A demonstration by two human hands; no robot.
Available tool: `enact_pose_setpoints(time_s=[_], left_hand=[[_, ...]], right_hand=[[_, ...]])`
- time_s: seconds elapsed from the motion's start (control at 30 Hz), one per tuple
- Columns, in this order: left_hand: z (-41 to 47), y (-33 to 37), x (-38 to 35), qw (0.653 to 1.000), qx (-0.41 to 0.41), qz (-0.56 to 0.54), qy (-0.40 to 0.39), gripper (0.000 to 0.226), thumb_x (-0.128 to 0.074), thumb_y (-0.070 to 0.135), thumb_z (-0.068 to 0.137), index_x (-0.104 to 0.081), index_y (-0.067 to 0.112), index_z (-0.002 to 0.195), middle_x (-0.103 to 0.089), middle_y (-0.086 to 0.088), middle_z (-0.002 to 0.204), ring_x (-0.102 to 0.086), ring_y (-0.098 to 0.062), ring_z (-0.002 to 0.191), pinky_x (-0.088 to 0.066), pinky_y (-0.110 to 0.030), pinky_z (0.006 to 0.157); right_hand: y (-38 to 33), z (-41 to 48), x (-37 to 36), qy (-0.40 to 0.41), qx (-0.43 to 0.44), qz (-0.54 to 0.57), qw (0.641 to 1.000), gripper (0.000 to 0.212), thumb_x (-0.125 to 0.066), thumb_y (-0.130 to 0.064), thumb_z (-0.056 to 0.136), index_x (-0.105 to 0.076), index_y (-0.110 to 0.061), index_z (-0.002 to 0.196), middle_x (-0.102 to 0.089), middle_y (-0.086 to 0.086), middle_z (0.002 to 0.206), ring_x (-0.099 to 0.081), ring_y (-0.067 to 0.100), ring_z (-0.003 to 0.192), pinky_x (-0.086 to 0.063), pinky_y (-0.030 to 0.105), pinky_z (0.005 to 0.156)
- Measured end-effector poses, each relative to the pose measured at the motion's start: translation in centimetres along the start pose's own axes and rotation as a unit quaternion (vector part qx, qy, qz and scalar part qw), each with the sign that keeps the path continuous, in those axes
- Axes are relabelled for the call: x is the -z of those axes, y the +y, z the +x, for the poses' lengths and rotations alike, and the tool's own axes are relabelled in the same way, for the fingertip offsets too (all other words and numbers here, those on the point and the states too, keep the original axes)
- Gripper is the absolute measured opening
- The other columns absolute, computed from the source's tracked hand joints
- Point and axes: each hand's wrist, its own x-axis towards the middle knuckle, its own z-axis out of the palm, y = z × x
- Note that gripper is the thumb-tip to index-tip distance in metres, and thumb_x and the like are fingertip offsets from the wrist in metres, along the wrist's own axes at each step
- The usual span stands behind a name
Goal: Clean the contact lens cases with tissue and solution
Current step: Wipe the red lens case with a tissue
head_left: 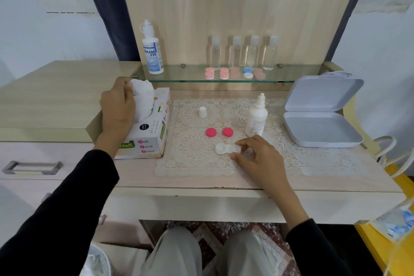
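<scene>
- Left hand (117,105): fingers curled round a bunched tissue (143,98) sticking out of the top of the box (145,141). It grips the tissue, which is not yet free of the box.
- Cap (202,111): stands alone on the lace mat (190,163), off its bottle.
- Pink lids (211,132): two, side by side on the mat, just behind the case.
- Case (227,148): white, both wells uncovered, flat on the mat near the front edge.
- Right hand (257,154): forefinger and thumb pinch the case's right end, steadying it; the other fingers are loosely bent.
- Bottle (256,119): uncapped, upright just behind the right hand.
- Step, as I judge it: fetching a tissue to wipe the opened case.
- Next: pull one tissue clear, bring it across to the case, and work it into each well while the right hand holds the case steady.
</scene>
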Motion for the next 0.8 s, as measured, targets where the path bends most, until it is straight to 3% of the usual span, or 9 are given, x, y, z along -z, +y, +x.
enact_pose_setpoints(time_s=[0.17,0.23,0.37,0.5,0.7,0.8], left_hand=[[0.1,0.3,0.2,0.999,-0.021,-0.040,0.019,0.025,-0.037,0.014,0.098,-0.055,-0.002,0.107,-0.056,-0.017,0.114,-0.050,-0.021,0.096,-0.032,-0.020,0.080],[0.2,0.2,0.3,0.998,-0.014,-0.052,0.015,0.023,-0.039,0.013,0.097,-0.055,-0.003,0.099,-0.053,-0.018,0.112,-0.045,-0.014,0.091,-0.032,-0.020,0.079],[-0.1,0.5,0.4,0.992,0.029,-0.120,-0.030,0.022,-0.038,0.017,0.097,-0.054,0.002,0.091,-0.055,-0.010,0.084,-0.045,-0.018,0.079,-0.035,-0.030,0.069],[0.3,1.3,0.3,0.971,0.128,-0.191,-0.066,0.015,-0.040,0.016,0.095,-0.054,0.012,0.090,-0.054,-0.004,0.092,-0.044,-0.015,0.085,-0.035,-0.022,0.065],[1.7,1.9,0.6,0.951,0.212,-0.191,-0.117,0.021,-0.040,0.024,0.094,-0.054,0.020,0.079,-0.055,-0.008,0.100,-0.048,-0.022,0.091,-0.036,-0.034,0.078],[2.3,2.1,0.8,0.955,0.223,-0.134,-0.141,0.025,-0.041,0.025,0.095,-0.060,0.011,0.100,-0.059,-0.019,0.116,-0.054,-0.034,0.105,-0.043,-0.043,0.092]], right_hand=[[0.0,0.0,0.0,-0.002,-0.002,0.002,1.000,0.026,-0.074,-0.037,0.079,-0.069,-0.026,0.103,-0.058,-0.014,0.091,-0.050,0.005,0.079,-0.033,0.018,0.059],[0.0,0.0,0.0,-0.002,-0.004,0.002,1.000,0.026,-0.074,-0.038,0.079,-0.069,-0.027,0.102,-0.058,-0.015,0.091,-0.049,0.005,0.078,-0.033,0.018,0.060],[0.1,0.0,0.1,-0.004,-0.004,0.003,1.000,0.027,-0.073,-0.039,0.079,-0.069,-0.027,0.103,-0.058,-0.015,0.091,-0.049,0.004,0.078,-0.034,0.019,0.060],[0.0,0.0,0.1,-0.007,-0.005,0.006,1.000,0.027,-0.073,-0.038,0.080,-0.069,-0.027,0.104,-0.058,-0.015,0.092,-0.048,0.003,0.077,-0.033,0.017,0.060],[0.0,0.0,0.1,-0.007,-0.009,0.009,1.000,0.027,-0.073,-0.038,0.080,-0.068,-0.028,0.104,-0.058,-0.016,0.091,-0.048,0.003,0.077,-0.032,0.018,0.060],[0.1,0.0,0.1,-0.006,-0.008,0.010,1.000,0.026,-0.073,-0.038,0.079,-0.068,-0.028,0.103,-0.058,-0.015,0.091,-0.048,0.003,0.077,-0.033,0.017,0.060]])
